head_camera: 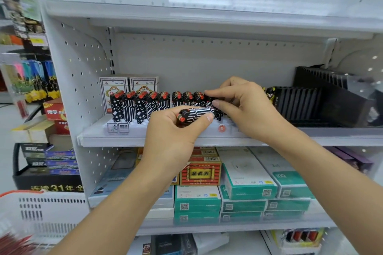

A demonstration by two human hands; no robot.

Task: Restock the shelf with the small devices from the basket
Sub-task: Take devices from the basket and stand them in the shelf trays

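My left hand (174, 130) grips a few black-and-white patterned lighters with red tops (195, 114), held sideways in front of the middle shelf (145, 141). My right hand (242, 105) pinches the red top of one lighter (208, 97) standing at the right end of the row. Several matching lighters (141, 105) stand upright in a white display tray (124, 128) on that shelf. The white basket (39, 211) with an orange rim sits at the bottom left, blurred.
Two card boxes (128, 87) stand behind the lighters. Black slotted display trays (310, 99) fill the shelf's right side. Green-and-white boxes (246, 182) and a red box (200, 173) lie on the shelf below. Another rack stands at far left.
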